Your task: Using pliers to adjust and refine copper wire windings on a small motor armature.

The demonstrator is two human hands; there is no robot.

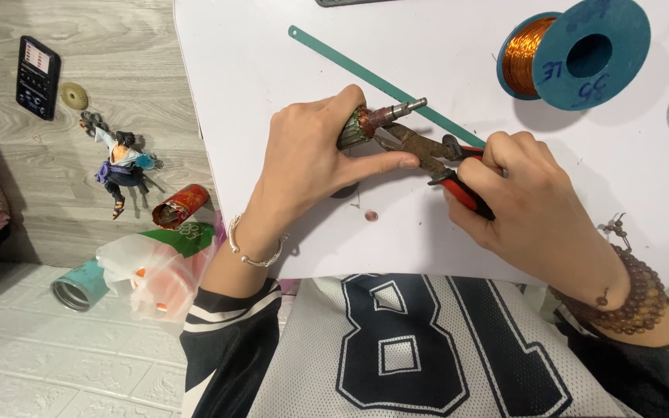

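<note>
Up beyond our right hand we see a blue spool of copper wire (574, 53) lying on the white desk (257, 70), and a thin green strip (373, 77) running aslant behind both hands. A small copper coin (371, 216) lies just below them. Far to the left of our left hand, on the floor, sit a phone (37, 77), a figurine (120, 168), a red can (180, 207), a teal tin (79, 286) and a plastic bag (152, 275).

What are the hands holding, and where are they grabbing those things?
The left hand grips a small motor armature around its copper-wound body. The right hand holds rusty pliers by their red handles, with the tips at the armature.
</note>
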